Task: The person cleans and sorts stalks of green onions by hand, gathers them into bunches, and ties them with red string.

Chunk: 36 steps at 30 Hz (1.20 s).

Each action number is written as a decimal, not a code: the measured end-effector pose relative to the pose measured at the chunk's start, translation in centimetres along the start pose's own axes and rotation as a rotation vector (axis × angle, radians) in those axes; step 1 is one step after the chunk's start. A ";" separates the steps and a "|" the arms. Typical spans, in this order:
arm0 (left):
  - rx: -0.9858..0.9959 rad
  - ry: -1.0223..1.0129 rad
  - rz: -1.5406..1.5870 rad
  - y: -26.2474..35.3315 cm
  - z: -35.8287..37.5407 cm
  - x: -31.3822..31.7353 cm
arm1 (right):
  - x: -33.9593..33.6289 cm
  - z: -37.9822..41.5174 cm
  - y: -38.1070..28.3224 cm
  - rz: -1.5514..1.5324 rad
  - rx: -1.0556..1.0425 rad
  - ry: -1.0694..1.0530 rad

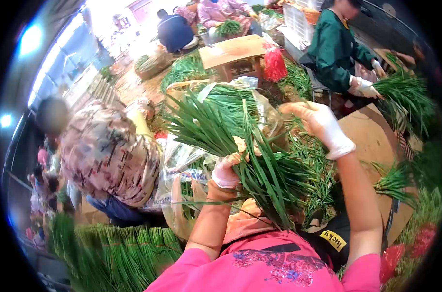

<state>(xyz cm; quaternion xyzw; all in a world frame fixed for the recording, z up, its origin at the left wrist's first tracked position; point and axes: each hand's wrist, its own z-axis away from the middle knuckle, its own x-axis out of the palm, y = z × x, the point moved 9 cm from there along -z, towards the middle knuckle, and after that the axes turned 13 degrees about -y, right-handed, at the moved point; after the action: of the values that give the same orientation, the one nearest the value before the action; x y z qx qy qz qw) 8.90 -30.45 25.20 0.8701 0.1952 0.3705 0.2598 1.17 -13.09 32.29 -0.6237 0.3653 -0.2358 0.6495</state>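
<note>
The thin-gloved left hand (pixel 228 167) clasps long, ribbon-like green leaves (pixel 275 177); the right hand (pixel 312 119), unladen, hovers apart.

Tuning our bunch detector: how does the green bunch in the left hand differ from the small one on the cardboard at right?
Support: the held bunch is up in the left hand; the small bunch lies on the cardboard.
Size: the held bunch looks much fuller and longer; the small bunch is shorter and thinner.
Shared: both are green, with long narrow leaves.
</note>
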 end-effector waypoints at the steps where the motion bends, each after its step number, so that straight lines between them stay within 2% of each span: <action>1: -0.025 0.093 0.005 -0.5 -0.2 0.4 | 1.2 -1.2 0.0 -0.151 -0.062 -0.063; 2: -0.086 0.110 -0.024 -1.2 -0.3 0.4 | 2.7 -2.9 -0.5 -0.225 -0.220 -0.101; 4: -0.147 0.304 -0.060 -2.0 -0.7 2.7 | 6.0 -3.3 0.3 -0.240 0.084 -0.313; 5: -0.217 0.274 -0.136 -3.0 1.9 -1.9 | 6.6 -3.6 -2.0 0.159 -0.150 -0.311; 6: -0.174 0.244 -0.192 -2.7 2.2 -3.8 | 6.4 -4.4 -2.6 0.247 -0.361 -0.268; 7: -0.130 0.215 -0.248 -2.3 2.8 -5.5 | 5.1 -4.3 -4.1 0.420 -0.389 -0.111; 8: 0.026 0.195 -0.271 -0.6 1.7 -3.2 | 2.9 -3.0 -6.1 0.601 -0.402 0.037; 10: -0.005 0.553 -0.274 -0.1 3.5 -4.6 | -4.6 1.6 -8.6 0.530 -0.353 0.423; 12: 0.033 0.842 -0.063 -0.8 7.5 -9.0 | -8.5 7.1 -10.7 1.256 -0.717 0.866; 13: -0.117 0.714 -0.005 -1.4 9.4 -11.6 | -12.6 7.5 -10.2 1.388 -0.615 0.860; 14: -0.175 0.697 0.076 -2.6 9.1 -9.8 | -15.4 9.8 -10.9 1.201 -0.608 0.826; 16: -0.057 1.034 0.001 -1.7 13.0 -12.5 | -21.4 14.5 -11.3 0.785 -0.603 0.778; 18: 0.032 0.883 -0.007 -1.1 16.7 -17.0 | -25.1 19.7 -11.3 0.433 -0.606 0.820; 19: 0.083 0.876 -0.062 -1.0 17.3 -17.7 | -25.7 21.9 -11.8 0.508 -0.605 0.892; 20: -0.123 0.603 0.167 -2.5 15.1 -14.8 | -26.5 24.2 -11.8 0.587 -0.602 0.965; 22: -0.030 0.670 0.109 -2.0 16.9 -17.3 | -28.4 28.5 -9.7 1.088 -0.294 1.011; 23: 0.041 0.791 0.147 -1.8 17.8 -17.9 | -28.4 29.1 -8.1 1.179 -0.286 0.918; 24: -0.008 0.883 0.068 -2.0 18.1 -18.0 | -28.3 29.7 -6.3 1.265 -0.285 0.821; 26: -0.076 0.862 0.099 -2.9 16.5 -16.2 | -27.8 31.2 -0.9 1.493 -0.093 0.697; 28: -0.069 0.861 0.060 -2.7 16.8 -17.1 | -27.8 32.6 6.9 1.614 0.238 0.506; 30: -0.065 0.837 0.094 -2.8 16.4 -17.4 | -26.0 34.2 12.9 1.597 0.390 0.348; 32: -0.161 0.718 0.124 -3.2 15.9 -17.5 | -25.5 35.6 17.9 1.572 0.807 0.219; 34: -0.133 0.640 0.133 -3.4 14.5 -16.1 | -25.7 36.7 20.4 1.469 0.933 0.213; 36: -0.098 0.709 0.092 -3.5 14.2 -15.9 | -25.6 36.6 20.9 1.398 0.814 0.283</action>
<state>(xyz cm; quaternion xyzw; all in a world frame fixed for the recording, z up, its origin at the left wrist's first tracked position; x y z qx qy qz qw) 8.72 -40.55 6.12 0.6820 0.2160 0.6693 0.2005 10.27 32.09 14.68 0.0678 0.6339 0.0328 0.7698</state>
